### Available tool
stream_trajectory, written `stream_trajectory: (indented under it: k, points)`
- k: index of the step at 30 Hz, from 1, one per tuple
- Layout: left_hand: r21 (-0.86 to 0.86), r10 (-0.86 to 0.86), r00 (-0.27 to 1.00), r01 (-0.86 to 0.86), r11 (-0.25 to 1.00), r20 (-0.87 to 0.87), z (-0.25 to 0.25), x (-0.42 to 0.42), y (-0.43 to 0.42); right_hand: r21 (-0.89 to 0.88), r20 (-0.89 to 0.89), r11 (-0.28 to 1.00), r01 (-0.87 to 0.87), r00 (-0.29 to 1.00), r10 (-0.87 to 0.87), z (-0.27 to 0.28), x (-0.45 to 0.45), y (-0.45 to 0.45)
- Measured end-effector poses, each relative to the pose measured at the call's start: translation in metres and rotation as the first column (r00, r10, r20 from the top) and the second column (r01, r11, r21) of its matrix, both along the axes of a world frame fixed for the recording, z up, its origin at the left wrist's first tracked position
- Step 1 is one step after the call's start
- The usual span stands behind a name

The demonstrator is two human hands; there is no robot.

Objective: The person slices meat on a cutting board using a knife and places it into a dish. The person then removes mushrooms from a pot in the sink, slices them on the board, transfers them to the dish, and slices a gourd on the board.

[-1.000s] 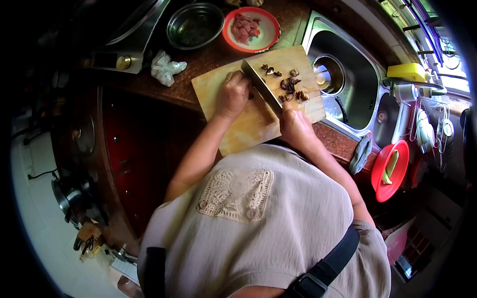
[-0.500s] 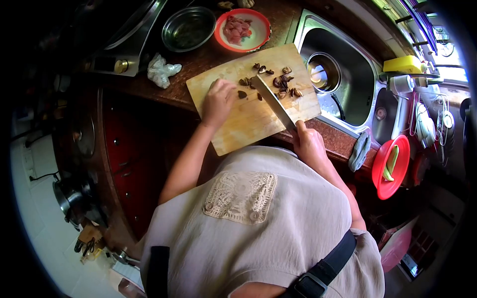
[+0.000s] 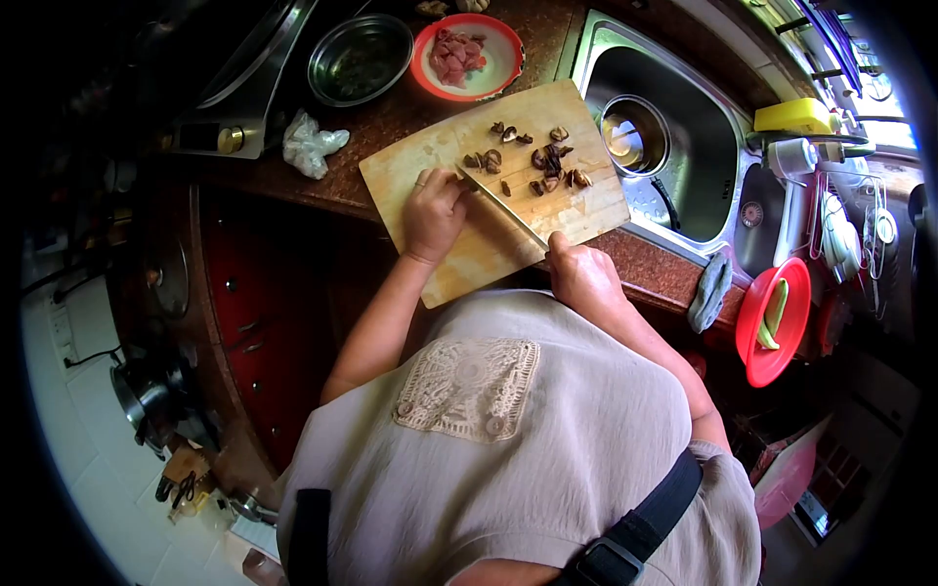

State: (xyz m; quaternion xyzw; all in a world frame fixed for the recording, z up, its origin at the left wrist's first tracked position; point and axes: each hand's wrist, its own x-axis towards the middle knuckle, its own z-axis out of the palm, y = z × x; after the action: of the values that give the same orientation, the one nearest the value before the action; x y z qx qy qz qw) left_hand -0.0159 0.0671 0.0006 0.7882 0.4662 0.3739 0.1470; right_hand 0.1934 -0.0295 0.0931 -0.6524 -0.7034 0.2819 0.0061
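Clasping a knife (image 3: 505, 209), likely for control, the right hand (image 3: 586, 277) faces the left hand (image 3: 435, 213), curled by the tip, its hold unclear.

The wooden cutting board (image 3: 469, 262), pale yellow-brown with a darker damp-looking patch, lies flat and askew, its far edge rising toward the right. Across its middle the knife (image 3: 505, 209) runs from far left to near right, its grey blade seen almost edge-on. Dark brown, curled mushroom pieces (image 3: 549, 160), some pale inside, lie scattered on the board's far right part, beyond the blade.
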Motion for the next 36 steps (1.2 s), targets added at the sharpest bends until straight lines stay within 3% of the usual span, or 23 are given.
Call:
stream_trajectory:
  k: [4, 11, 13, 17, 22, 25, 27, 31, 32, 33, 35, 36]
  points:
    - [0.003, -0.017, 1.0, 0.017, 1.0, -0.005, 0.003, -0.001, 0.001, -0.011, -0.017, 1.0, 0.002, 1.0, -0.003, 0.001, 0.002, 0.002]
    - [-0.111, 0.124, 0.992, -0.125, 0.986, -0.014, 0.007, 0.014, -0.004, 0.182, 0.084, 0.918, 0.351, 0.925, -0.37, -0.007, 0.055, -0.033]
    - [-0.087, 0.117, 0.993, -0.115, 0.99, 0.018, 0.003, 0.026, 0.001, 0.255, 0.087, 0.886, 0.388, 0.903, -0.42, -0.014, 0.073, -0.038]
    - [-0.076, 0.149, 0.988, -0.152, 0.985, -0.041, 0.001, 0.06, 0.01, 0.241, 0.156, 0.881, 0.406, 0.88, -0.448, -0.02, 0.068, -0.029]
    - [-0.072, 0.097, 0.993, -0.102, 0.992, -0.071, -0.004, 0.084, 0.017, 0.126, 0.092, 0.925, 0.358, 0.924, -0.37, -0.014, 0.021, -0.008]
    - [-0.178, 0.065, 0.979, -0.03, 0.984, 0.195, -0.006, 0.087, 0.017, 0.095, 0.039, 0.952, 0.292, 0.954, -0.297, -0.013, 0.008, -0.002]
    - [-0.18, 0.1, 0.967, -0.057, 0.982, 0.236, -0.007, 0.082, 0.016, 0.077, 0.012, 0.963, 0.259, 0.965, -0.261, -0.012, 0.006, 0.0]
    - [-0.157, 0.169, 0.965, -0.138, 0.978, 0.201, -0.002, 0.065, 0.022, 0.21, -0.101, 0.908, 0.362, 0.932, -0.348, -0.019, 0.029, -0.001]
    - [-0.17, 0.166, 0.964, -0.131, 0.977, 0.208, -0.004, 0.063, 0.024, 0.22, -0.174, 0.882, 0.417, 0.906, -0.385, -0.03, 0.039, -0.003]
    - [-0.181, 0.163, 0.963, -0.125, 0.975, 0.216, -0.005, 0.062, 0.026, 0.238, -0.379, 0.867, 0.438, 0.864, -0.332, -0.03, 0.046, 0.0]
    - [-0.124, 0.13, 0.981, -0.112, 0.986, 0.147, -0.006, 0.066, 0.026, -0.367, -0.559, 0.743, 0.56, 0.505, -0.657, -0.023, 0.055, 0.0]
    - [-0.083, 0.123, 0.988, -0.115, 0.99, 0.099, -0.006, 0.07, 0.025, -0.401, -0.598, 0.734, 0.548, 0.45, -0.663, -0.029, 0.058, -0.001]
